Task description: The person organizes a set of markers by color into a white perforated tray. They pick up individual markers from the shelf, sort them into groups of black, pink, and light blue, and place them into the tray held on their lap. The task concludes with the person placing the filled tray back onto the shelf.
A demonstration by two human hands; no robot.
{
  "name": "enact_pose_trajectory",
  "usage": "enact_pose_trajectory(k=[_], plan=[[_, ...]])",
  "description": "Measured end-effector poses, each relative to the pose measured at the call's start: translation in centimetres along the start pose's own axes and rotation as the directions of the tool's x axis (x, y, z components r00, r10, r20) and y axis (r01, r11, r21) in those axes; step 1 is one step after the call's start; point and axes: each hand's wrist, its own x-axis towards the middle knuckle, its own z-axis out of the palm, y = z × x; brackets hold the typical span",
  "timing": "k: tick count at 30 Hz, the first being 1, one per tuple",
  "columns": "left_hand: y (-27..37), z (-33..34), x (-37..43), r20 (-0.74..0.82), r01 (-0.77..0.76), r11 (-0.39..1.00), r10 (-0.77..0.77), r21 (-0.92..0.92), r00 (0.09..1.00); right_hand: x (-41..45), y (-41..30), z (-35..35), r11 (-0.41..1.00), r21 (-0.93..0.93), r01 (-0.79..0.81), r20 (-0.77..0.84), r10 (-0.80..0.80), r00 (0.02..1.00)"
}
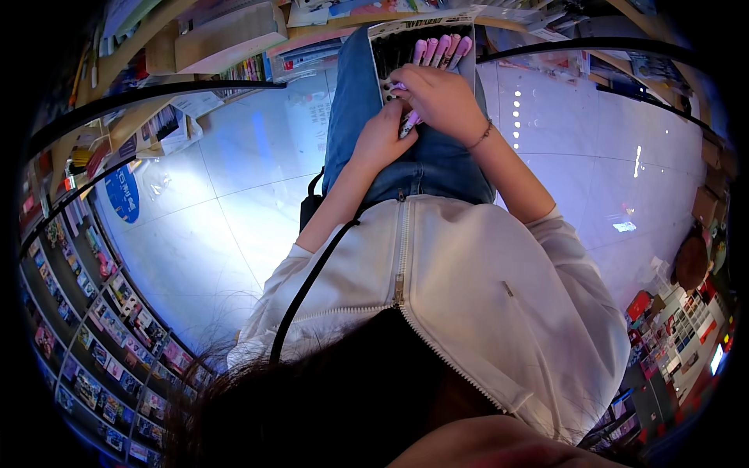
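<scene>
My left hand (380, 137) is closed around a pink pen (411, 123) with dark printing on its barrel, close over my lap. Just above it, my right hand (443, 98) pinches a small pink piece (399, 86) between thumb and fingers. Whether that piece belongs to the same pen is hidden by the fingers. Behind both hands, an open white display box (424, 24) rests at my knees. Several pink pens (437, 48) stand upright at its right side, and dark pens (393, 48) fill much of the rest.
Wooden shelves (131, 44) with stationery curve along the far side. A dark rack (93, 327) of small picture goods stands at the left. Cardboard boxes (707, 205) are at the right. A blue sticker (123, 193) lies on the tiled floor (193, 234).
</scene>
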Motion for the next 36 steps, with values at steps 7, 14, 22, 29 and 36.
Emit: enact_pose_trajectory(k=[7,14,22,29,36], plan=[[-0.7,0.4,-0.1,-0.004,0.013,1.000,-0.013,0.000,1.000,0.4,0.4,0.7,1.000,0.018,-0.006,0.125,0.003,0.992],[-0.4,0.5,0.0,0.013,0.013,0.999,-0.013,-0.033,1.000,1.1,0.8,3.3,0.978,-0.141,-0.152,0.168,0.175,0.970],[-0.3,0.1,-0.1,-0.014,0.033,0.993,-0.035,-0.117,0.999,-2.3,1.5,-0.6,0.878,0.137,-0.459,-0.001,0.463,0.886],[0.0,0.1,-0.1,-0.022,-0.022,0.999,0.021,-0.028,1.000,-4.9,0.7,-0.2,0.793,0.327,-0.515,0.223,0.465,0.857],[-0.1,0.1,-0.1,-0.026,-0.006,0.999,0.005,-0.043,1.000,-2.9,3.4,-0.4,0.771,0.498,-0.397,-0.281,0.577,0.767]])
